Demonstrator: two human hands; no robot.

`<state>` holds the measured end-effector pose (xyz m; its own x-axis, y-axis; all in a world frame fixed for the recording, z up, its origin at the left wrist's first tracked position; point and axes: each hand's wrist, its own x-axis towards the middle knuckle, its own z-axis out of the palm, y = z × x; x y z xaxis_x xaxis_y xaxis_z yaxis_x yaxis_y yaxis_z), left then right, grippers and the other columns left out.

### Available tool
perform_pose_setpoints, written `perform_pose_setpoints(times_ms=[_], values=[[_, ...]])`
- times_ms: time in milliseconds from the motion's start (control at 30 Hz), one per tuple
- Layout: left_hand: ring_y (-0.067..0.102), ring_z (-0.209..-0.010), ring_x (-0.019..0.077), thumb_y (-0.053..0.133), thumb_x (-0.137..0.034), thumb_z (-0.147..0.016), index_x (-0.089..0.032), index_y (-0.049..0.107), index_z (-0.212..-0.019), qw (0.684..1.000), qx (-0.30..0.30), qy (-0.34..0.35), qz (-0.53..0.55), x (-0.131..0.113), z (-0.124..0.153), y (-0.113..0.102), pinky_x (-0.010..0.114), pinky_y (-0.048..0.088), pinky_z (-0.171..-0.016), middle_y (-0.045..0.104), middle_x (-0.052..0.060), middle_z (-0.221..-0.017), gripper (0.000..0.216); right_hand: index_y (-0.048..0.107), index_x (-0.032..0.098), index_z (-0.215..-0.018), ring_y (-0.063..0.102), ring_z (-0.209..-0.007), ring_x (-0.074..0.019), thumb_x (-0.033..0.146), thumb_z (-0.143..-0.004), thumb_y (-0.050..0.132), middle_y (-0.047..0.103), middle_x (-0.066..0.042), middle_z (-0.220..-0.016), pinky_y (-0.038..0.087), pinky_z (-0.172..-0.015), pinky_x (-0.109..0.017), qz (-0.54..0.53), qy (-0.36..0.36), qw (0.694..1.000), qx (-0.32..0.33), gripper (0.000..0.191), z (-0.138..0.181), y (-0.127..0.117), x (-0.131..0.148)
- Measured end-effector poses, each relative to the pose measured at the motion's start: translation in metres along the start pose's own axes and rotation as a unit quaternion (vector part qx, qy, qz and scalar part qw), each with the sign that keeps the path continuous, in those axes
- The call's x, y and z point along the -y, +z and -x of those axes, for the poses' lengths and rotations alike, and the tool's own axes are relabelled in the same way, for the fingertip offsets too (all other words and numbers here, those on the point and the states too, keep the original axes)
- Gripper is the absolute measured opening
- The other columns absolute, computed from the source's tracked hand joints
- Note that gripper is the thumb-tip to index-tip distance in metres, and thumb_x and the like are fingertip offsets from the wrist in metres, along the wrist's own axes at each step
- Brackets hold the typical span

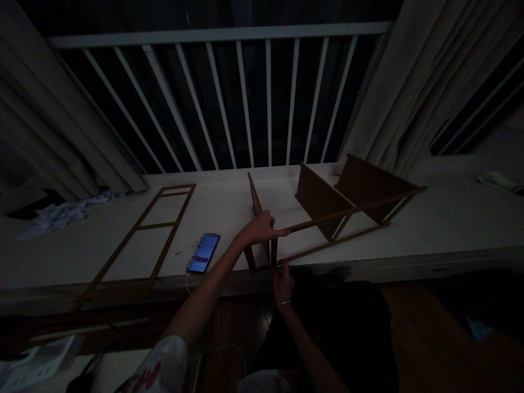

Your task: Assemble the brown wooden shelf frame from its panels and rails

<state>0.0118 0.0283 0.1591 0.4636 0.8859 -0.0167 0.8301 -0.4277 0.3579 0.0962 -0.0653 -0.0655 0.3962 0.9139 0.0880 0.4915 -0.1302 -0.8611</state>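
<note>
**Both hands at the rack's near end**

Our left hand [262, 228] clasps the top corner of the wooden rack [319, 199], which lies on its side on the pale ledge [450, 224]. Our right hand [282, 284] touches its lower corner just below; we cannot tell its grip. A phone [203, 253] lies nearby.

Head camera looks down onto the ledge [450, 229].

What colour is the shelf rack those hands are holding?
Brown wood: the rack looks dark brown in the dim head view.
</note>
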Motion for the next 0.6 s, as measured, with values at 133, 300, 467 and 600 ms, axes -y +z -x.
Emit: perform_pose_setpoints(times_ms=[133, 300, 467, 600], values=[[0.049, -0.071, 0.015, 0.039, -0.065, -0.063, -0.016, 0.051, -0.063, 1.0, 0.003, -0.007, 0.004, -0.0019, 0.001, -0.0018, 0.026, 0.038, -0.064, 0.047, 0.005, -0.086, 0.05, 0.057, 0.02, -0.09, 0.06, -0.063, -0.0159, 0.027, -0.076, 0.039, 0.065, -0.004, -0.072, 0.039, -0.056, -0.021, 0.013, -0.029, 0.999, 0.015, 0.023, -0.0021, 0.0007, -0.004], [0.049, -0.072, 0.0153, 0.039, -0.065, -0.063, -0.016, 0.051, -0.063, 1.0, -0.002, 0.001, 0.003, -0.0015, 0.001, -0.0016, 0.026, 0.037, -0.064, 0.047, 0.006, -0.085, 0.051, 0.058, 0.018, -0.086, 0.06, -0.068, -0.0162, 0.029, -0.076, 0.04, 0.065, -0.005, -0.075, 0.042, -0.06, -0.023, -0.014, -0.021, 0.999, 0.021, 0.023, -0.0049, 0.001, -0.0034], [0.049, -0.07, 0.0145, 0.039, -0.066, -0.063, -0.016, 0.051, -0.064, 1.0, -0.001, 0.003, 0.002, 0.0006, 0.0002, 0.0003, 0.026, 0.037, -0.065, 0.047, 0.005, -0.084, 0.051, 0.055, 0.018, -0.093, 0.06, -0.068, -0.0162, 0.026, -0.073, 0.046, 0.065, -0.005, -0.077, 0.042, -0.06, -0.023, 0.002, -0.023, 0.999, 0.044, 0.023, -0.002, -0.002, 0.0003], [0.049, -0.071, 0.015, 0.039, -0.065, -0.063, -0.016, 0.051, -0.065, 1.0, -0.005, -0.002, 0.005, -0.0003, 0.0005, -0.0001, 0.026, 0.037, -0.064, 0.048, 0.005, -0.084, 0.051, 0.052, 0.018, -0.097, 0.061, -0.07, -0.0169, 0.02, -0.072, 0.047, 0.064, -0.007, -0.082, 0.041, -0.06, -0.023, 0.026, -0.046, 0.998, 0.045, 0.026, 0.0012, -0.0037, -0.0007]])
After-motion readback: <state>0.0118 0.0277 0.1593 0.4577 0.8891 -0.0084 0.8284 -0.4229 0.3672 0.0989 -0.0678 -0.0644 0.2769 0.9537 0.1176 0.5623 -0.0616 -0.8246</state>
